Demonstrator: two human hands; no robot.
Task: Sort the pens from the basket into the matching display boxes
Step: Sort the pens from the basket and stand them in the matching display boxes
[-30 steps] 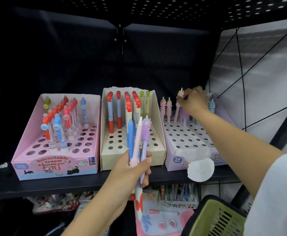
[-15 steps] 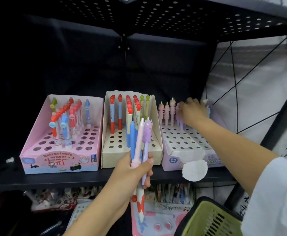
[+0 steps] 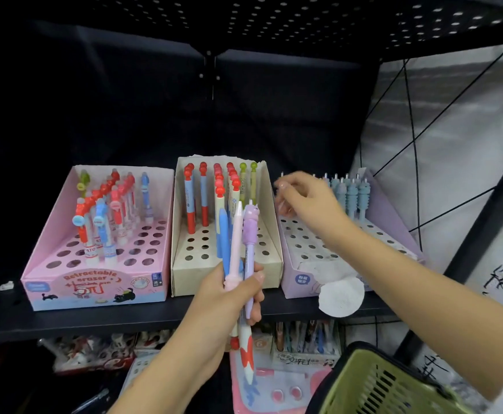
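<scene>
Standing before me, the dark shelf [image 3: 142,318] carries three display boxes side by side. The pink box [image 3: 94,289] on the left holds red and blue pens toward its back rows. The cream box [image 3: 226,279] in the middle has red-topped and green-topped pens along its back. The lilac box [image 3: 301,282] on the right shows pale blue pens [image 3: 353,195] standing at its rear. The green basket [image 3: 384,383] sits low at my right, below the shelf.

My right hand [image 3: 310,201] reaches over the lilac box's back rows, fingers curled and blurred; I cannot tell whether they pinch anything. My left hand [image 3: 229,297] is closed around a bunch of pens held upright before the cream box: a blue pen [image 3: 223,231], a pink pen [image 3: 236,234] and a lilac pen [image 3: 249,231] with a soft figure on top.
</scene>
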